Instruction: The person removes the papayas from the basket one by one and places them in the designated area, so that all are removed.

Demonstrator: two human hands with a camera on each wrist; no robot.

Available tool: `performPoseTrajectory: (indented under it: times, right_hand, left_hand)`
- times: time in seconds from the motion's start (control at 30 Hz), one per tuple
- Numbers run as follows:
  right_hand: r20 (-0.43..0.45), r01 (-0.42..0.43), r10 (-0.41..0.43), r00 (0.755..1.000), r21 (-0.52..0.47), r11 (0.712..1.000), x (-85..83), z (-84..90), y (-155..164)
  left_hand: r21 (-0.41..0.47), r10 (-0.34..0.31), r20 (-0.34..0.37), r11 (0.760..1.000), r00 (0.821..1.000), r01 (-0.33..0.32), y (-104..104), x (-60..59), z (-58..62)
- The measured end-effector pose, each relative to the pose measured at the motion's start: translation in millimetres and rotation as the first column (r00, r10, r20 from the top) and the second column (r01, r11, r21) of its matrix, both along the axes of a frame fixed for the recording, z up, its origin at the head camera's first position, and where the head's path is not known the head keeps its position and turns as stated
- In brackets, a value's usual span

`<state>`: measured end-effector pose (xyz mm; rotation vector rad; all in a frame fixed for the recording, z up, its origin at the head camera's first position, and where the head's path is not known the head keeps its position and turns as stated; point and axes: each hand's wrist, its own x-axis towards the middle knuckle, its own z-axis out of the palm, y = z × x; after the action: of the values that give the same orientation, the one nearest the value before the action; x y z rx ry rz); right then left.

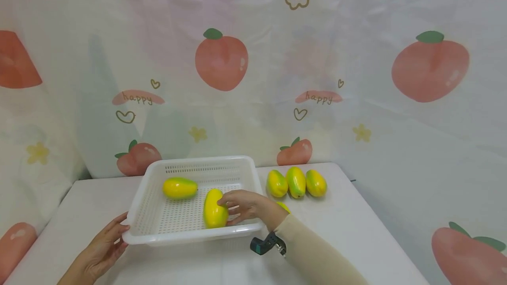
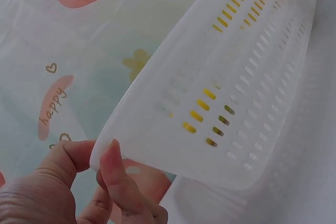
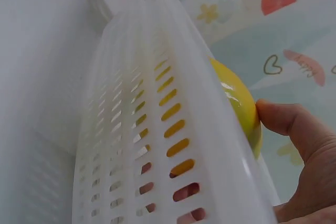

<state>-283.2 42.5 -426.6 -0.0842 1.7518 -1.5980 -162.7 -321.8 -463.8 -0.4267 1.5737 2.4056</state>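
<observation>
A white slotted plastic basket [image 1: 198, 235] stands on the table, and my left hand [image 1: 104, 246] pinches its near left corner rim between thumb and fingers. That grip shows closely in the left wrist view on the basket [image 2: 210, 167]. My right hand [image 1: 247, 206] reaches over the basket's right side and holds a yellow-green papaya [image 1: 214, 211] near the front wall. In the right wrist view one digit presses the papaya [image 3: 241, 106], which rises above the rim; other fingers show partly through the slots. A second papaya [image 1: 180, 188] lies sideways on the basket's floor at the back left.
Three papayas [image 1: 296, 182] stand in a row on the table [image 1: 352, 232], right of the basket. Another papaya [image 1: 284, 206] is mostly hidden behind my right wrist. A patterned cloth wall [image 1: 253, 131] closes off the back and sides.
</observation>
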Motion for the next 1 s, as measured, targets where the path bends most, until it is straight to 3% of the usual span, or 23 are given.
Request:
performPoseTrajectory:
  times: [0.27, 0.63, 1.0]
  right_hand:
    - [0.000, -0.002, 0.002, 1.000, 0.004, 1.000, -2.4, 12.8, 11.0]
    - [-0.007, -0.017, 0.017, 1.000, 0.006, 1.000, -3.2, 29.4, 22.9]
    - [-0.026, -0.027, 0.027, 0.999, 0.022, 0.999, -6.8, 43.0, 39.0]
  left_hand:
    - [-0.008, 0.006, -0.003, 1.000, 1.000, -0.006, 0.2, 0.5, -1.5]
    - [0.007, 0.023, 0.045, 1.000, 0.999, -0.023, -0.4, -0.8, 1.3]
    - [-0.001, 0.003, -0.009, 1.000, 1.000, -0.003, -0.9, -1.1, -1.5]
